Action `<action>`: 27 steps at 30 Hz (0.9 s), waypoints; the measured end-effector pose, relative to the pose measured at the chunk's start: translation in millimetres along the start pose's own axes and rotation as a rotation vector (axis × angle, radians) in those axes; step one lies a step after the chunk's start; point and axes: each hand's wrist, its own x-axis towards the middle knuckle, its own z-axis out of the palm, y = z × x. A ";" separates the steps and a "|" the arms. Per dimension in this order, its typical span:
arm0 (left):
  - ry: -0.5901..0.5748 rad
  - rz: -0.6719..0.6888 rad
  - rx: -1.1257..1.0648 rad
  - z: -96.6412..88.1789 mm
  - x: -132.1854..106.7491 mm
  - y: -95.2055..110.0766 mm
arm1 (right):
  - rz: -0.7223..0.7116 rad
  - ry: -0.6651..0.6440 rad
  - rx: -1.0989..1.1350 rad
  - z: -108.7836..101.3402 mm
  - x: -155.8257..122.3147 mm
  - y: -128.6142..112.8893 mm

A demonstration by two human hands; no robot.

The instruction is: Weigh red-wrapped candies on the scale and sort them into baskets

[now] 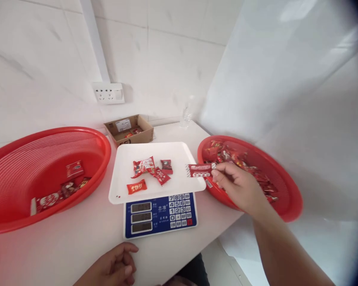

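Note:
Pinched by one end in my right hand point(237, 184) is a wrapped snack bar point(199, 171), dark red with a white patterned edge. It is held over the right side of the white weighing tray point(174, 190). Several wrapped sweets point(162, 176) lie in the tray's middle, and an orange-red one point(136, 186) sits apart, nearer the front. Below the tray shows the blue panel of the digital scale point(161, 216); its display digits are faint. My left hand point(115, 266) rests at the table's front edge with loosely bent fingers, the index reaching out, nothing visible in it.
A red basket point(103, 159) at left contains several packets. At right, another red basket point(286, 178) holds a heap of red-wrapped sweets. Behind the scale stand a small cardboard box point(137, 133) and a clear plastic object point(186, 115). A socket point(109, 93) is on the tiled wall.

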 end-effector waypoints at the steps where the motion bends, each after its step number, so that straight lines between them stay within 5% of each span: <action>1: 0.000 -0.002 0.012 2.2 -3.0 4.1 | -0.078 -0.019 0.017 15.2 -5.0 -6.0; 6: 0.019 0.038 0.081 9.5 -11.7 14.2 | -0.430 0.024 -0.020 85.2 -17.7 -24.9; 10: 0.040 0.069 0.065 10.6 -13.9 10.4 | -0.481 0.010 -0.110 104.4 -17.7 -29.5; 16: 0.052 0.044 0.039 8.9 -15.3 9.5 | -0.372 -0.046 -0.035 85.5 -33.4 -22.1; 27: -0.018 -0.054 0.086 3.3 -12.3 21.8 | -0.068 0.188 -0.151 45.5 -67.8 25.6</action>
